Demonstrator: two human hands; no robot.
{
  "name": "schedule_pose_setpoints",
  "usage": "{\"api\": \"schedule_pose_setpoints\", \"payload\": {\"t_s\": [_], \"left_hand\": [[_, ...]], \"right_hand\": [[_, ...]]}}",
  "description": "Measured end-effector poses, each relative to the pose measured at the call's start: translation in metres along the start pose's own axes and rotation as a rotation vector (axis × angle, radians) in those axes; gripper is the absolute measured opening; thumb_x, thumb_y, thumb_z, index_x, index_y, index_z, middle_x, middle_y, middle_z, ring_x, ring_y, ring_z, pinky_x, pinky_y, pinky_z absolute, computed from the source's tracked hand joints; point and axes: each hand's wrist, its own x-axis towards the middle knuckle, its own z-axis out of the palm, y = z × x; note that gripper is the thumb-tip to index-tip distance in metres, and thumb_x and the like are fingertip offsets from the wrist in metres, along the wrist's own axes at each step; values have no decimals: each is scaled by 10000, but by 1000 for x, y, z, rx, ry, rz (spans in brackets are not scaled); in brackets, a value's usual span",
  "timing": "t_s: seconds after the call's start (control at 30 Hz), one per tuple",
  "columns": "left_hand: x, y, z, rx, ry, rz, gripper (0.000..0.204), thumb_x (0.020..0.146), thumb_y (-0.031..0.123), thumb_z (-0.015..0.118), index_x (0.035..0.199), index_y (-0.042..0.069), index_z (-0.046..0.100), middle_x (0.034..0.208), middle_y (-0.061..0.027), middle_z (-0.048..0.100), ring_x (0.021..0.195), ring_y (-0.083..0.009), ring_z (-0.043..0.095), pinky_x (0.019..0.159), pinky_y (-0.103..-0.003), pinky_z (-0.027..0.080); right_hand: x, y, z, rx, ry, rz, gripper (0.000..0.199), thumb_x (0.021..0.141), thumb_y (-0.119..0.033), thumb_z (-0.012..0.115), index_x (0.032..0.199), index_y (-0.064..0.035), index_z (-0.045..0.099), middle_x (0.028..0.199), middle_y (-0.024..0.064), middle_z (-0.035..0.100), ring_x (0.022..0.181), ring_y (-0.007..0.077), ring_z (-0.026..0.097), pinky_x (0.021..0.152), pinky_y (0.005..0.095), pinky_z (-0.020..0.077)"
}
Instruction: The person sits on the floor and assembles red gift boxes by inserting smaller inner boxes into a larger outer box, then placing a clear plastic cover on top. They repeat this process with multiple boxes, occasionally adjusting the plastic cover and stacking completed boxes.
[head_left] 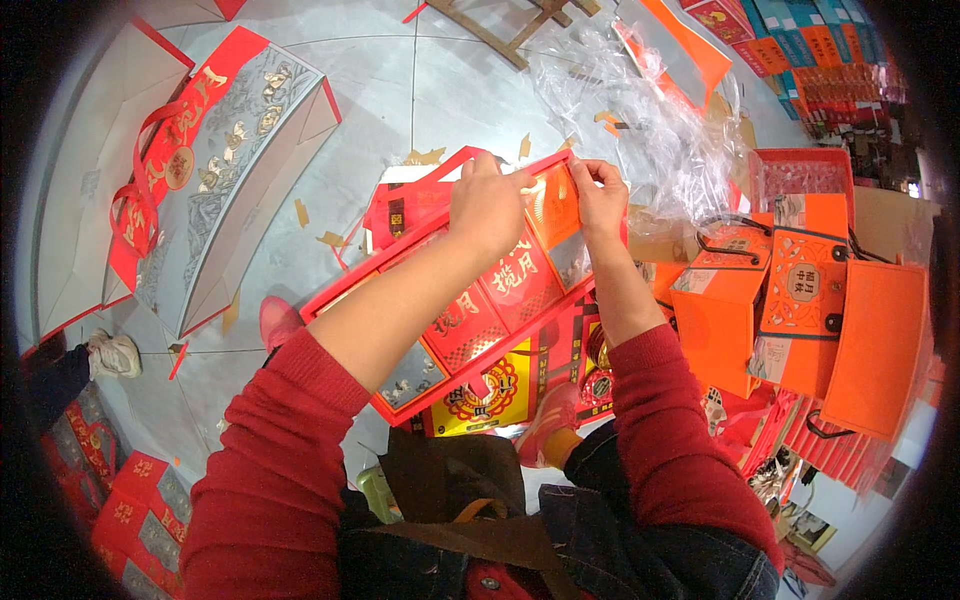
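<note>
Both the left hand [487,205] and right hand [601,195] pinch a small glossy orange packet [553,205] over the far end of a long red cardboard tray [470,310]. Crinkled clear plastic wrap [650,120] lies just beyond the tray; stiff orange boxes [800,300] stand to its right.

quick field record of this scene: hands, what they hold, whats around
left hand: grips far end of red gift box tray
right hand: pinches a small orange packet at the tray's far end
tray: holds small red boxes in compartments
right side: orange gift bags, clear plastic wrap
left side: large grey and red gift box on the floor
below tray: yellow and red box
</note>
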Motion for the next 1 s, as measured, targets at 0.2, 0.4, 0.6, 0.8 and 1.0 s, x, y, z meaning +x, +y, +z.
{"api": "schedule_pose_setpoints", "payload": {"t_s": [0.2,0.4,0.6,0.8,1.0], "left_hand": [[4,-6,-2,5,-4,-11,232,831,216,602,1045,146,658,1038,-140,501,1037,-292,451,870,-401,387],[-8,-5,-2,140,6,86,240,868,272,550,1045,145,650,1103,-131,502,1051,-279,444,871,-420,368],[-8,-7,-15,20,-220,-79,406,898,284,517,1286,167,485,1354,-165,377,1223,-357,389,1024,-448,319],[-49,-67,-55,-67,-144,-5,283,853,229,571,1073,52,585,1129,-169,524,1090,-325,479,925,-401,388],[-61,-61,-58,-25,-33,80,199,820,219,609,901,38,630,880,-139,558,967,-303,517,857,-385,408]], "right_hand": [[1,3,5,-138,47,116,287,724,-269,746,702,-24,599,765,76,577,697,182,561,658,303,461],[-3,-7,12,-230,45,129,344,735,-340,725,742,-36,566,791,91,568,719,227,558,670,346,461],[-9,-25,14,-342,60,-125,263,733,-278,714,819,-70,579,922,100,569,869,273,531,781,376,426],[-53,-68,4,-286,-246,-633,291,737,-130,690,1010,-87,599,1030,99,546,1011,290,487,883,409,372],[-61,-63,8,-272,-226,-613,325,730,-102,686,1036,-81,582,1106,121,514,1066,315,460,930,422,354]]}}
